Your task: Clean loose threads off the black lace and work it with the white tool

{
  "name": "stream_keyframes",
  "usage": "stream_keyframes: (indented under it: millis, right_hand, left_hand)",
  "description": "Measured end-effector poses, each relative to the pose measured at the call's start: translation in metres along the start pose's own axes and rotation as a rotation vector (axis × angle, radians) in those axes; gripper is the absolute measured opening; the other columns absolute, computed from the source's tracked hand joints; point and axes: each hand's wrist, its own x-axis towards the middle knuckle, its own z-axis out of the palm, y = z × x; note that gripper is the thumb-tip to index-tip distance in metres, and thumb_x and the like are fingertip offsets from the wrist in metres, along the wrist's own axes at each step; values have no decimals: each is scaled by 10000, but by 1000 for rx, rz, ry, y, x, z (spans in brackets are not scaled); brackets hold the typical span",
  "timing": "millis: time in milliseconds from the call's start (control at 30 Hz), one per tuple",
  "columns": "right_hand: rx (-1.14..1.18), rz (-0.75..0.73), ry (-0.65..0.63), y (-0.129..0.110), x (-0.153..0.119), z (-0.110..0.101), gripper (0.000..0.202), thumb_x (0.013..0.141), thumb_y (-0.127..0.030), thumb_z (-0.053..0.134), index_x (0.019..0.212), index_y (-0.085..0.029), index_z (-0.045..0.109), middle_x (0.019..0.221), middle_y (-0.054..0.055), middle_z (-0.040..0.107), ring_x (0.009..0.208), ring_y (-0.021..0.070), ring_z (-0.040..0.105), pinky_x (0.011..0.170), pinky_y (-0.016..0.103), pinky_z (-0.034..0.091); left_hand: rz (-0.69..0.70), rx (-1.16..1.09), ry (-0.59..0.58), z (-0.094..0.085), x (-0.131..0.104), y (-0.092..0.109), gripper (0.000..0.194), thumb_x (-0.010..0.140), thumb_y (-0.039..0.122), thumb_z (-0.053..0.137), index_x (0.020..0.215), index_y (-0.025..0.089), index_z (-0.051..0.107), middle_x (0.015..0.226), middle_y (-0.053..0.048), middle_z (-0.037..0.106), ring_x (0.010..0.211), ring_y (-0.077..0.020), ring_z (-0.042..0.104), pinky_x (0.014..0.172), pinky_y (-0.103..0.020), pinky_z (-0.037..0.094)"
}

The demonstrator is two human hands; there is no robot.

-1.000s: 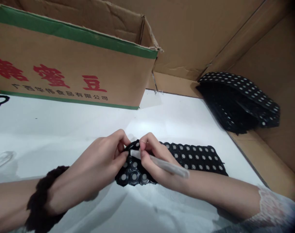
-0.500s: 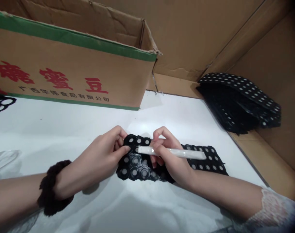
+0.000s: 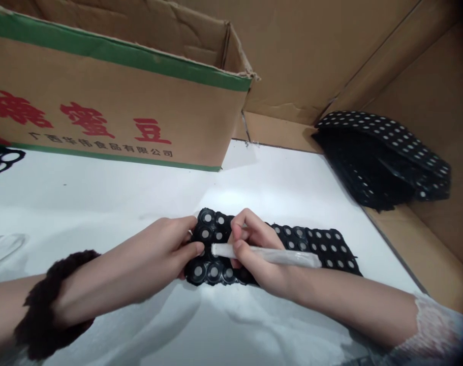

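Note:
A black strip covered in rows of round pieces with pale centres lies across the white table. Its left edge is pinched between the thumb and fingers of my left hand. My right hand grips a white, pen-like stick wrapped in clear film, and rests over the middle of the strip. The stick's left end is over the round pieces near my left thumb; whether it touches them I cannot tell. My right palm and fingers hide part of the strip.
A large open cardboard box with red and black lettering stands at the back left. A folded stack of dotted black sheets leans at the right against cardboard walls. Black rings lie at the far left of the white table.
My left hand has shifted slightly down the strip's left edge. My right hand and the stick have moved a little left and toward me, and a near row of pieces.

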Motion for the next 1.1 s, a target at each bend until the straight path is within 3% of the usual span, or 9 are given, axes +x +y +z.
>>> stream_keyframes:
  millis: [100,200,400,633,767,933,1100]
  right_hand:
    - [25,-18,3,0,0,-1,119,785,-105,386,782,-212,332,563,-57,391,503,88,419,458,215,300]
    - [76,-16,24,0,1,0,118,790,-105,374,769,-210,325,558,-54,418,481,84,409,452,219,300]
    - [5,-43,15,1,-1,2,104,809,-118,362,788,-213,327,599,-47,421,503,84,403,472,222,315]
    - [-275,-66,-116,-6,1,6,131,813,-135,374,888,-224,314,621,-65,398,468,60,347,476,207,300]
    - [-344,-13,-72,-9,3,11,136,810,-136,366,906,-217,317,615,-66,418,446,54,362,466,202,299]
    - [-120,48,-55,-7,6,6,118,809,-106,344,840,-219,330,572,-68,411,476,66,381,465,193,308]
    - [120,188,-47,-11,8,-5,85,806,-128,401,833,-209,401,472,-75,446,452,71,428,447,182,332]
  left_hand:
    - [-58,90,-124,1,0,5,248,818,390,408,760,183,533,634,-7,555,529,-115,490,453,-208,352]
    - [-89,24,-118,2,0,6,252,808,396,410,791,173,526,642,-12,552,531,-122,495,459,-217,364]
    - [-90,-21,-45,5,-1,2,229,785,384,426,783,171,511,636,-14,562,509,-127,495,432,-223,326]
    - [-44,427,100,22,-16,14,196,853,360,316,745,206,371,552,34,483,487,-118,436,476,-236,282]
    - [-26,476,95,23,-17,15,176,865,344,290,751,213,321,535,50,469,463,-112,421,472,-233,271]
    - [41,434,95,13,-7,12,177,854,328,323,723,213,295,512,67,398,449,-98,361,440,-210,245]
    - [-5,238,106,8,2,12,193,830,331,371,701,201,312,540,63,426,474,-88,405,441,-184,297]
